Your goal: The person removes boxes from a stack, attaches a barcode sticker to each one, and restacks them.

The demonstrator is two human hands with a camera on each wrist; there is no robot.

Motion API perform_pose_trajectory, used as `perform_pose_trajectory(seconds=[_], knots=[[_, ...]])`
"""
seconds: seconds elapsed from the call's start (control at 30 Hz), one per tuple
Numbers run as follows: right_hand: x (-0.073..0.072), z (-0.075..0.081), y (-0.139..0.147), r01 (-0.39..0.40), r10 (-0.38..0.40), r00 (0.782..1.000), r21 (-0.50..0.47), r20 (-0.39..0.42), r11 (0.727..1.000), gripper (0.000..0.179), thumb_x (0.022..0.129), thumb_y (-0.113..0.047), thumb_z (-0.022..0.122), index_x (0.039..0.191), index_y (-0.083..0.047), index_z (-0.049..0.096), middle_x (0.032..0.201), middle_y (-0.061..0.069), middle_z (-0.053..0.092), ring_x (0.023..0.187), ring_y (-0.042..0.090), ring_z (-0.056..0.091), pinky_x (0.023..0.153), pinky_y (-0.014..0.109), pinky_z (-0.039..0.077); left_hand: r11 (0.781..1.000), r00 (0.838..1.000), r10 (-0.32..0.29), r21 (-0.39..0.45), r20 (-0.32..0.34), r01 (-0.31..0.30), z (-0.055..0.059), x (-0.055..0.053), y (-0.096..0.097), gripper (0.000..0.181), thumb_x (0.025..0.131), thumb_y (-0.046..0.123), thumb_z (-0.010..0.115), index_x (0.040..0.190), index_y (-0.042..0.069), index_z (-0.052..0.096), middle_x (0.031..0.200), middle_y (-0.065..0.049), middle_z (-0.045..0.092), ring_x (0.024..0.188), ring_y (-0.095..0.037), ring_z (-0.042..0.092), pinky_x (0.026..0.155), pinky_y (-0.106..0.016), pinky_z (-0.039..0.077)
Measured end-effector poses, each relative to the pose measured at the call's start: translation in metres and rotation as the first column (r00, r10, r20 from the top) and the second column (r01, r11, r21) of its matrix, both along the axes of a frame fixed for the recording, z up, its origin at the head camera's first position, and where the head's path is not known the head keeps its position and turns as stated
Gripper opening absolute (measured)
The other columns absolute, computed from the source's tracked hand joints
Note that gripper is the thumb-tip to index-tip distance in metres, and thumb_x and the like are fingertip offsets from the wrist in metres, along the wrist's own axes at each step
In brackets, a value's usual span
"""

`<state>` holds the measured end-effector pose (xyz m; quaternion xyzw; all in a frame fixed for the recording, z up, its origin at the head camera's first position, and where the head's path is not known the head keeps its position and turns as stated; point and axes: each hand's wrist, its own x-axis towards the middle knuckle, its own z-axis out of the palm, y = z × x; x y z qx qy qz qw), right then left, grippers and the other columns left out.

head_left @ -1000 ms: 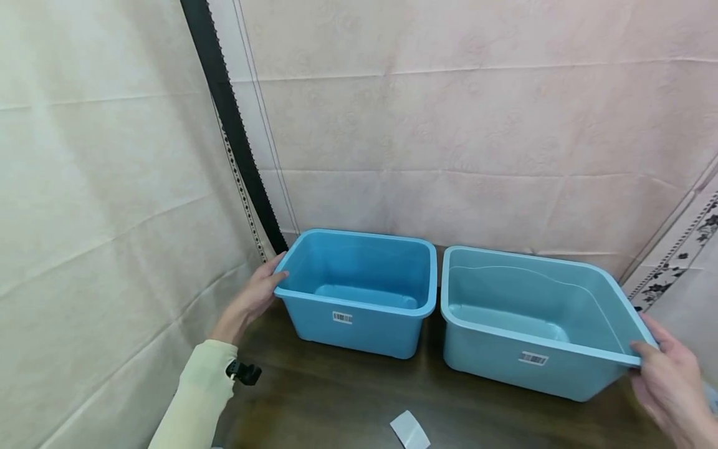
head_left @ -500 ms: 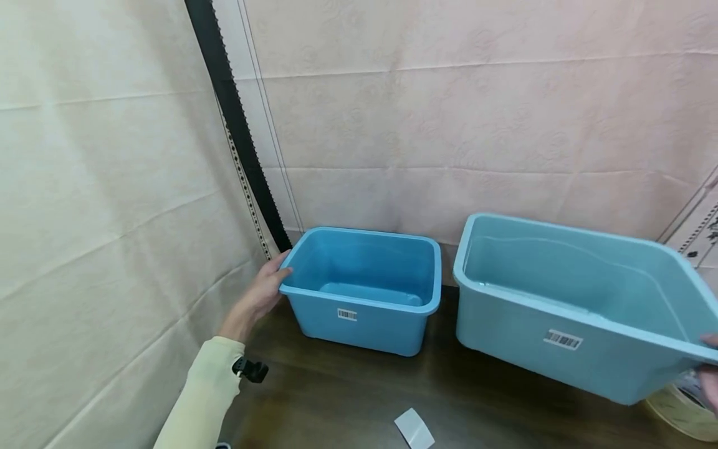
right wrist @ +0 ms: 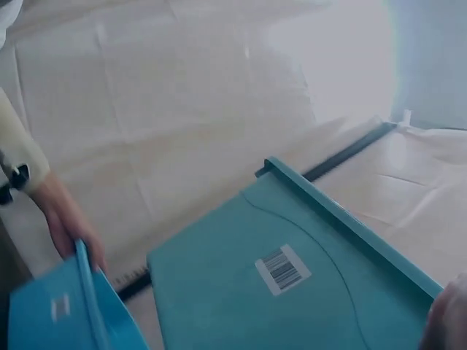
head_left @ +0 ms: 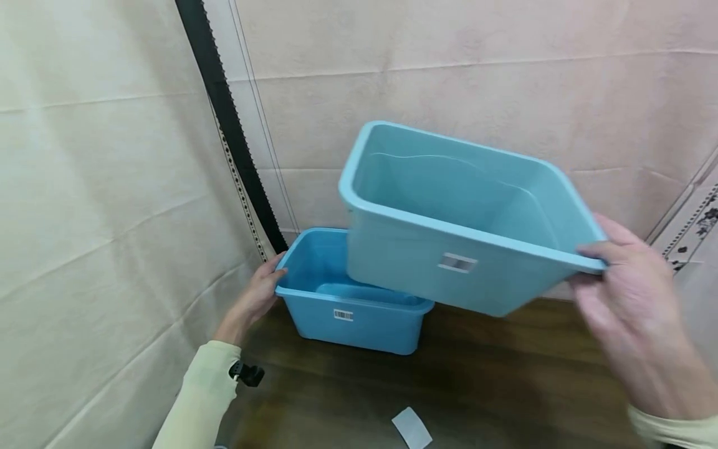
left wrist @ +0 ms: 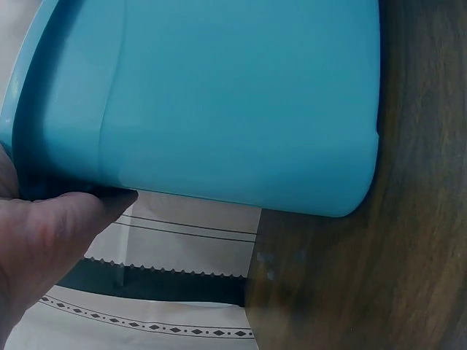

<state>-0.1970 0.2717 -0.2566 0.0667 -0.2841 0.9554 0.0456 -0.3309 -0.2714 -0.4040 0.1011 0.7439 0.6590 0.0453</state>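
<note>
A blue plastic bin (head_left: 348, 321) with a barcode label stands on the table against the back cloth. My left hand (head_left: 259, 296) grips the left end of its rim; the left wrist view shows the thumb along the outer wall of the bin (left wrist: 241, 109). Raised off the table, a paler teal bin (head_left: 415, 240) tilts with its right end lower and hides the blue bin's back right part. My right hand (head_left: 634, 293) pinches the teal bin's right rim corner, thumb on top. In the right wrist view, the teal bin (right wrist: 219, 284) shows its labelled side.
A small white paper piece (head_left: 412, 428) lies on the dark wooden table (head_left: 482, 386) near the front. Pale cloth walls (head_left: 449, 93) close off the back and the left. A black strip (head_left: 232, 125) runs down their corner.
My right hand has lifted the teal bin from beside the blue bin, first rightward, then up and left over the blue bin's right part. My left hand keeps its grip in place.
</note>
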Motion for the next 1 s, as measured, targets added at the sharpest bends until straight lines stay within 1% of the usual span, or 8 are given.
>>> perform_pose_trajectory(seconds=[0.1,0.2,0.37,0.5,0.6,0.7,0.83,1.0], knots=[[-0.008,0.005,-0.04,0.05,-0.054,0.997,0.058,0.055,0.997,0.078,0.094,0.029,0.029,0.161,-0.008,0.039,0.178,-0.004,0.014,0.166,0.016,0.012,0.134,0.035,0.007,1.0,1.0,-0.009,-0.006,0.005,0.009,-0.001,-0.001,0.003,0.06,0.115,0.011,0.029,0.169,0.004,0.005,0.175,-0.025,0.019,0.159,-0.05,0.024,0.122,-0.069,0.029],[-0.013,0.009,-0.073,0.09,-0.102,0.99,0.127,0.098,0.988,0.08,0.095,0.026,0.025,0.166,-0.011,0.028,0.179,-0.003,0.011,0.165,0.018,0.013,0.135,0.037,0.009,1.0,1.0,-0.02,-0.01,0.002,0.02,-0.003,-0.001,0.005,0.059,0.115,0.011,0.03,0.169,0.005,0.007,0.174,-0.024,0.021,0.159,-0.049,0.026,0.123,-0.069,0.029],[-0.014,0.016,-0.118,0.192,-0.23,0.967,0.283,0.107,0.939,0.071,0.1,0.017,0.027,0.164,-0.012,0.036,0.177,-0.002,0.017,0.164,0.022,0.016,0.135,0.042,0.01,1.0,1.0,-0.021,-0.009,-0.01,0.021,-0.004,-0.002,0.006,0.057,0.117,0.019,0.026,0.17,0.007,0.009,0.173,-0.022,0.025,0.157,-0.044,0.031,0.124,-0.064,0.032],[-0.019,0.016,-0.14,0.239,-0.276,0.958,0.308,0.083,0.921,0.067,0.1,0.014,0.03,0.159,-0.011,0.047,0.174,0.001,0.025,0.162,0.027,0.023,0.135,0.049,0.014,0.999,1.0,0.028,0.016,-0.007,-0.028,-0.006,-0.001,0.006,0.056,0.118,0.029,0.021,0.17,0.01,0.012,0.175,-0.016,0.025,0.156,-0.036,0.034,0.118,-0.043,0.042],[-0.026,0.01,-0.152,0.253,-0.288,0.955,0.325,0.066,0.911,0.066,0.098,0.014,0.03,0.156,-0.01,0.051,0.171,0.003,0.031,0.159,0.028,0.028,0.134,0.051,0.018,0.996,0.997,0.075,0.056,-0.002,-0.075,-0.008,0.0,0.006,0.056,0.118,0.031,0.019,0.17,0.01,0.016,0.177,-0.011,0.022,0.159,-0.032,0.03,0.117,-0.037,0.04],[-0.035,-0.002,-0.16,0.246,-0.281,0.959,0.364,0.044,0.898,0.067,0.097,0.016,0.031,0.157,-0.008,0.049,0.171,0.005,0.032,0.159,0.028,0.03,0.133,0.05,0.023,0.989,0.994,0.113,0.1,0.0,-0.112,-0.01,0.0,0.008,0.056,0.118,0.029,0.018,0.169,0.007,0.017,0.178,-0.011,0.017,0.164,-0.031,0.02,0.127,-0.045,0.029],[-0.044,-0.02,-0.167,0.21,-0.25,0.967,0.391,0.053,0.896,0.068,0.097,0.016,0.031,0.16,-0.007,0.043,0.173,0.007,0.03,0.159,0.027,0.03,0.132,0.047,0.026,0.974,0.985,0.173,0.149,0.005,-0.172,-0.012,0.0,0.012,0.053,0.118,0.024,0.018,0.163,0.0,0.031,0.178,-0.011,0.018,0.166,-0.029,0.013,0.134,-0.05,0.015],[-0.048,-0.04,-0.171,0.142,-0.215,0.97,0.456,0.113,0.879,0.069,0.1,0.012,0.031,0.164,-0.012,0.037,0.175,0.005,0.024,0.16,0.024,0.026,0.134,0.048,0.02,0.96,0.976,0.214,0.177,0.046,-0.219,-0.012,0.002,0.017,0.054,0.117,0.026,0.02,0.166,0.005,0.029,0.176,-0.006,0.024,0.165,-0.023,0.015,0.134,-0.046,0.014]])
